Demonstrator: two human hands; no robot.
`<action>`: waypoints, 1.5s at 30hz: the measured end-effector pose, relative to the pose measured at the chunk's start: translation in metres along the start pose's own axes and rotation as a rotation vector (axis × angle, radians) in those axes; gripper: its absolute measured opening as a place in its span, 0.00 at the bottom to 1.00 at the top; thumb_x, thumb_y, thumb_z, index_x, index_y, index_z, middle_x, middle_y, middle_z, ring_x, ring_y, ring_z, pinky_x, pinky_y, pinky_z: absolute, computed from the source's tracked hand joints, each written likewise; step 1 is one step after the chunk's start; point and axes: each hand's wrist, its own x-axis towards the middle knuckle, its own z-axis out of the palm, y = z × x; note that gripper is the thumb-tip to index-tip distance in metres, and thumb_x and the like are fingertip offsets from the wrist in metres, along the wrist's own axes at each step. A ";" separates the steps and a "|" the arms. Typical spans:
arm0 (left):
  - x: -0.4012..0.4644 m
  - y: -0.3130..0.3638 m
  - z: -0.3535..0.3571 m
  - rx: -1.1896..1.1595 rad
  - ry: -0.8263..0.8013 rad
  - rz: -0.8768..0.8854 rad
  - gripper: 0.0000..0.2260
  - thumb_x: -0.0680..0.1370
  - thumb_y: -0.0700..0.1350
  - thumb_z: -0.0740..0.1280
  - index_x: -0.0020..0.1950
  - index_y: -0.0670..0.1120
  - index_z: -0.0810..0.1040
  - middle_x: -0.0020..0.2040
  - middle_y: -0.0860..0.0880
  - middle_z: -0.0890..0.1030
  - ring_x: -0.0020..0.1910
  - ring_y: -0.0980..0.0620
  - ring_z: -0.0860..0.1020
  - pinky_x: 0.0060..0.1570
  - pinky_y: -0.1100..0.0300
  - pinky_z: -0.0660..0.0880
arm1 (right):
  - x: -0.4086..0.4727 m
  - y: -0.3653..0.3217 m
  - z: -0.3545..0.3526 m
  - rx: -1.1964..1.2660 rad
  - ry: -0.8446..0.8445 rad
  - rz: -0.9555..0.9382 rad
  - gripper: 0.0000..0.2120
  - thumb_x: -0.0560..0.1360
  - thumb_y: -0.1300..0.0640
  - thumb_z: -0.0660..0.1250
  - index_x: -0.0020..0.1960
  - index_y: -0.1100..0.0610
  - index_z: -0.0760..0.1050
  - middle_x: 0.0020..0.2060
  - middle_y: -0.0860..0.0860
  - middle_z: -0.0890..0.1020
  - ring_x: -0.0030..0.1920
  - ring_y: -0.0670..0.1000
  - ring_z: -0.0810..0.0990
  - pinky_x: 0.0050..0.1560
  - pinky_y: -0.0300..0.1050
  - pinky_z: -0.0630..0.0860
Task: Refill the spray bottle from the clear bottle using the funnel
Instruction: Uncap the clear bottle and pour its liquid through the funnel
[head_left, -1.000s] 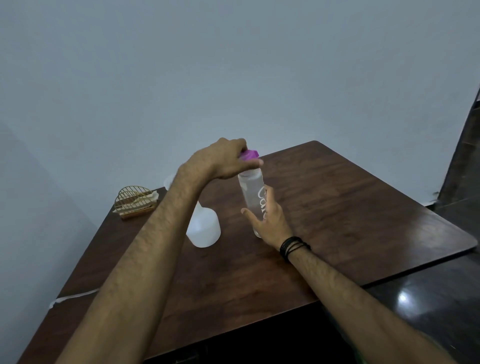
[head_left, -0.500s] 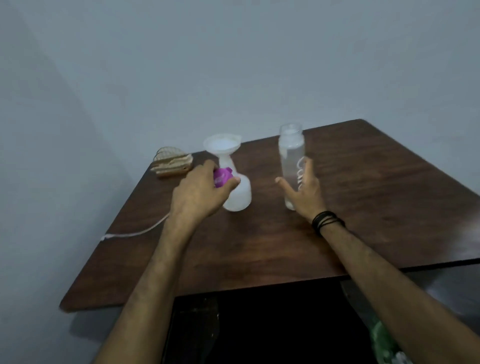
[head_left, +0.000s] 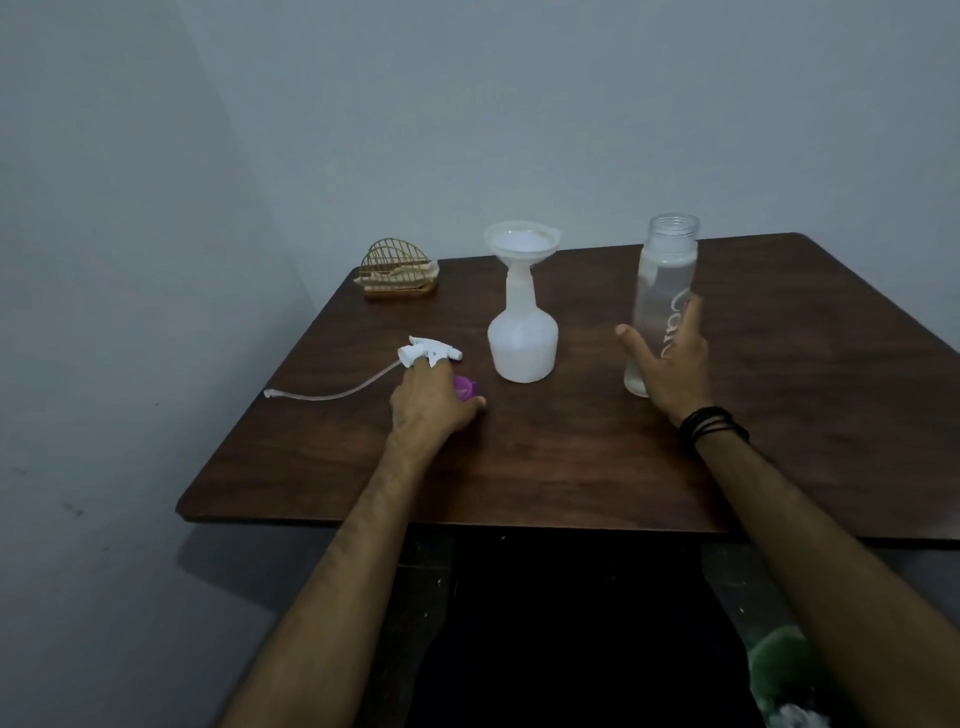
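A white spray bottle stands upright mid-table with a white funnel seated in its neck. To its right stands the clear bottle, uncapped, holding clear liquid. My right hand wraps its lower part, thumb on the left side. My left hand rests on the table, fingers closed over the purple cap. The white spray trigger head with its long dip tube lies just beyond my left hand.
A gold wire napkin holder sits at the table's far left corner. The dark wooden table meets grey walls at the back and left. Its near edge runs just beyond my forearms.
My left hand carried the purple cap from the clear bottle's top down to the table left of the spray bottle. My right hand has stayed on the clear bottle.
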 end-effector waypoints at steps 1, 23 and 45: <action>0.001 0.000 0.003 0.000 -0.001 0.002 0.34 0.71 0.63 0.74 0.70 0.47 0.71 0.66 0.45 0.75 0.64 0.45 0.75 0.59 0.48 0.77 | 0.000 -0.001 0.000 -0.004 0.005 0.000 0.30 0.75 0.53 0.74 0.68 0.59 0.61 0.58 0.54 0.77 0.55 0.51 0.79 0.51 0.35 0.75; 0.047 0.106 -0.016 -1.127 0.242 0.147 0.44 0.61 0.59 0.83 0.70 0.49 0.67 0.62 0.56 0.74 0.66 0.53 0.73 0.59 0.60 0.71 | 0.010 -0.013 -0.003 -0.053 0.072 0.011 0.27 0.69 0.51 0.79 0.57 0.53 0.65 0.45 0.46 0.77 0.44 0.43 0.79 0.40 0.33 0.77; 0.069 0.104 -0.030 -1.351 0.319 0.281 0.42 0.62 0.54 0.82 0.73 0.51 0.68 0.66 0.52 0.75 0.65 0.54 0.74 0.57 0.64 0.76 | 0.092 -0.087 0.012 -0.287 -0.209 -0.143 0.22 0.69 0.56 0.76 0.55 0.53 0.67 0.35 0.50 0.75 0.32 0.48 0.73 0.30 0.34 0.69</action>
